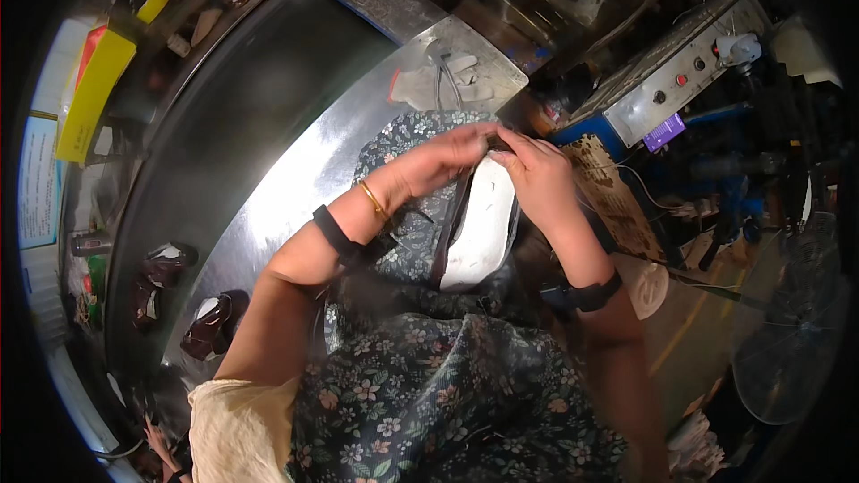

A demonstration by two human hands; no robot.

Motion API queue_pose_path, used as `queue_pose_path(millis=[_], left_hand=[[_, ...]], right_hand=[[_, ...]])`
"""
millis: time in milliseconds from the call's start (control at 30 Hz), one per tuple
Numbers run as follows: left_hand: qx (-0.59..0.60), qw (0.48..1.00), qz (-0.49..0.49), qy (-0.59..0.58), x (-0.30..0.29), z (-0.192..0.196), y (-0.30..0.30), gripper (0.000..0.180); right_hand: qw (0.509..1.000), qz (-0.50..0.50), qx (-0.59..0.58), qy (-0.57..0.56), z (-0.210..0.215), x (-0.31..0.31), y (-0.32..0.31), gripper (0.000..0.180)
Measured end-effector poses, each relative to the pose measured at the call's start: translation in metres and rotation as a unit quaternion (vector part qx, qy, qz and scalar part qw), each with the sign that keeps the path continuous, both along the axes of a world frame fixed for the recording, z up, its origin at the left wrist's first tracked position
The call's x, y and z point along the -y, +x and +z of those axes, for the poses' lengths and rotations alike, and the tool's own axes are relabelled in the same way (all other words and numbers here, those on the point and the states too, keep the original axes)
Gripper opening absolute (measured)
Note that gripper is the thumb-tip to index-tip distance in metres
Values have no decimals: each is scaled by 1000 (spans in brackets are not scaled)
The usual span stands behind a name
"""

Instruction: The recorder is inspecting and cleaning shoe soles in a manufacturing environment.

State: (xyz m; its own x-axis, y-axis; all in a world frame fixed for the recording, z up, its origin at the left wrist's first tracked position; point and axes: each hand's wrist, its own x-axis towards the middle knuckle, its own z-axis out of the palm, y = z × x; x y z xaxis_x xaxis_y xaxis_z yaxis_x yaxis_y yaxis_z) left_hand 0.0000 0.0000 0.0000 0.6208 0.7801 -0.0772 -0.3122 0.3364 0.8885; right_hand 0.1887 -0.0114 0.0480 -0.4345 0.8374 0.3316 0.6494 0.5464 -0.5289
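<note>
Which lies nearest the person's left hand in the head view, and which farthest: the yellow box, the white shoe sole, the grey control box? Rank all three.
From the left hand:
1. White shoe sole, right under the hand, in its grip.
2. Grey control box, up to the right.
3. Yellow box, far left edge.

Two hands are seen, the left hand [445, 161] and the right hand [535, 181], both laid on one white shoe sole [483, 228]. Two black wristbands [333, 233] are worn, one on each forearm, and one gold bangle [373, 201] on the left wrist. Two dark shoes [210, 324] are counted at the left edge of the metal worktop [295, 179]. One yellow box [91, 89] and one grey control box [671, 72] are seen.
</note>
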Motion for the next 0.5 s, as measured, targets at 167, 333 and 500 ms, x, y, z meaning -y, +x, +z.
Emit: queue_pose_path(millis=[167,333,500], left_hand=[[34,953,111,-281,-2,5,40,37],[-29,957,108,-268,5,5,44,36],[-27,977,166,-135,22,-7,47,31]], right_hand=[[999,3,-50,11,21,9,8,24],[997,32,-55,-39,42,9,18,26],[980,47,-145,-126,43,14,18,26]])
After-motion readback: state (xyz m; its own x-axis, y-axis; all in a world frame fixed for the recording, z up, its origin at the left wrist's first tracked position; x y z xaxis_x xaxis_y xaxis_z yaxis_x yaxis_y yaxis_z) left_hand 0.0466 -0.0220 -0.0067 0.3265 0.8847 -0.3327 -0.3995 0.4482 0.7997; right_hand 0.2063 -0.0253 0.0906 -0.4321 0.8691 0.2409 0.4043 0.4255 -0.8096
